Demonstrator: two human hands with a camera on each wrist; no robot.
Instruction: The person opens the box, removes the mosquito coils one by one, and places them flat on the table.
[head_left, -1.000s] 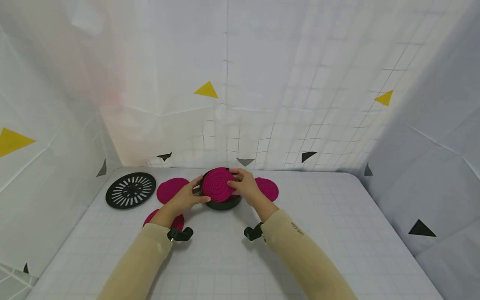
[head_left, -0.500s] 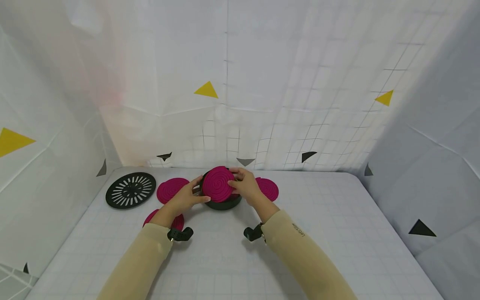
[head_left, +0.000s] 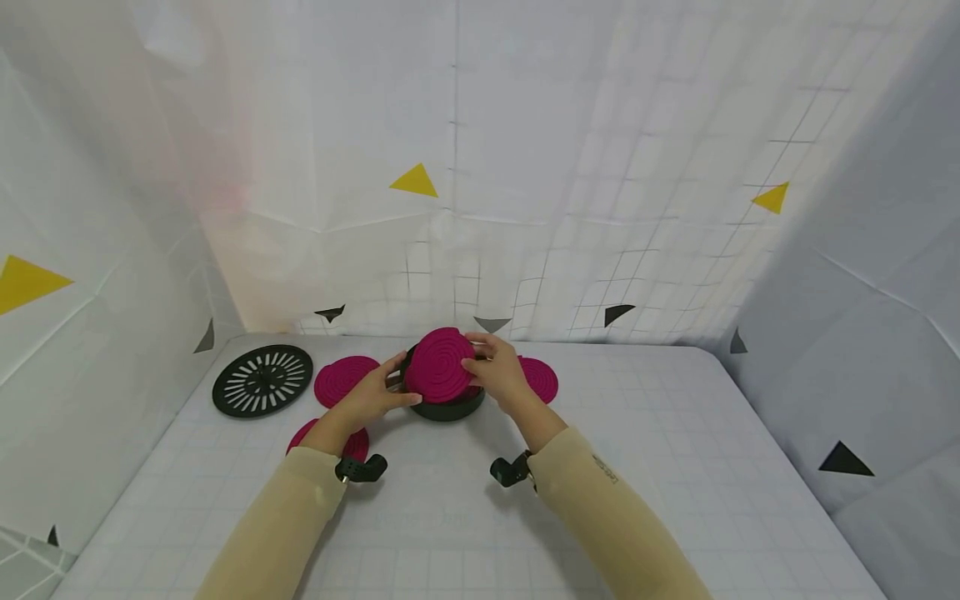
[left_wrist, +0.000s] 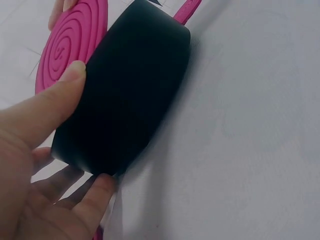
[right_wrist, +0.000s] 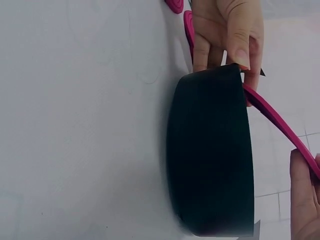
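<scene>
A round black holder (head_left: 450,410) stands on the table in front of me. My left hand (head_left: 372,395) grips its left side, with the thumb at the rim and fingers around the wall. My right hand (head_left: 498,372) pinches the right edge of a pink spiral coaster (head_left: 438,364). In the right wrist view the coaster (right_wrist: 275,116) slants up out of the holder, its far edge still at the rim near the left thumb. A little pink shows inside the holder below it; how much lies there is hidden.
Pink coasters lie flat to the left (head_left: 342,377), under the left wrist (head_left: 357,445) and behind the right hand (head_left: 542,380). A black slotted disc (head_left: 262,381) lies at the far left. White sheeting (head_left: 525,167) walls the table's back and sides.
My right hand has moved slightly right, and the pink coaster has risen a little and shifted with it. My left hand stays on the holder.
</scene>
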